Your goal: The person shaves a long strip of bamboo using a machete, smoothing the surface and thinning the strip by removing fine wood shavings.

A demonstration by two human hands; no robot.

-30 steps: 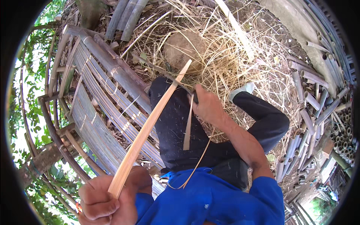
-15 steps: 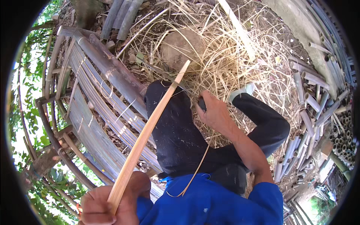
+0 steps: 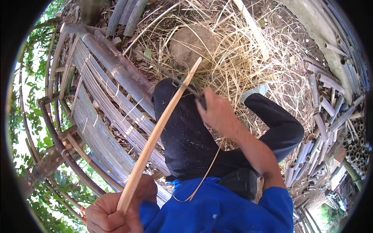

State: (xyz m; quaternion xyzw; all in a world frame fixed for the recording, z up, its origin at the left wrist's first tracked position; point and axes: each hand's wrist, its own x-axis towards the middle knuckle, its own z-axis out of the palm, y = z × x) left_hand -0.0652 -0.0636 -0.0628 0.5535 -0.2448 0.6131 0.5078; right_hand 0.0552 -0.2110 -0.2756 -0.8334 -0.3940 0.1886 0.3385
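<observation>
A long pale bamboo strip [image 3: 155, 134] slants up and away from my left hand [image 3: 112, 213], whose fingers are wrapped round its near end. Its far part, narrowing to a tip, passes over my left knee. My right hand [image 3: 218, 113] is closed on the dark handle of a knife [image 3: 167, 73]. The long thin blade runs left from that hand and crosses the strip near its far end, touching it by the look of it. The blade's edge is too fine to make out. A thin split strip [image 3: 208, 171] lies across my lap and blue shirt.
Pale shavings [image 3: 248, 54] cover the ground ahead, around a round brown block [image 3: 194, 44]. To the left stands a bamboo slat bench [image 3: 105, 105]. Cut bamboo poles [image 3: 330, 83] are piled along the right, beside a concrete ledge [image 3: 311, 23].
My right hand has moved slightly left, bringing the knife handle closer to the strip. My left hand and the strip have shifted a little up and right in view.
</observation>
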